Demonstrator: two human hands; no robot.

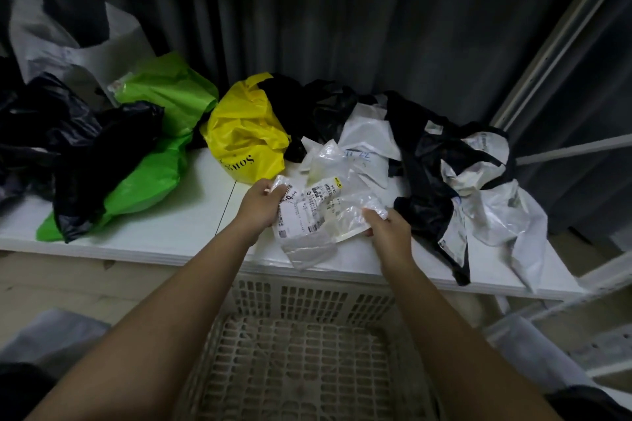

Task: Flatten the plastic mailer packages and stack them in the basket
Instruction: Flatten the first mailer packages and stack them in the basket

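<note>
A crumpled clear plastic mailer (pixel 318 215) with a printed shipping label lies near the front edge of the white table (pixel 164 232). My left hand (pixel 261 207) grips its left edge. My right hand (pixel 386 225) grips its right edge, fingers curled round the plastic. Below the table's front edge stands the white lattice basket (pixel 307 301), with nothing visible inside it. More mailers lie behind: a yellow one (pixel 246 133), green ones (pixel 160 164), black ones (pixel 92 147) and white-and-black ones (pixel 478 188).
A large white bag (pixel 68 48) leans at the back left against dark curtains (pixel 342 10). A metal frame (pixel 547 55) rises at the right. Bare tabletop shows between the green mailers and my left arm.
</note>
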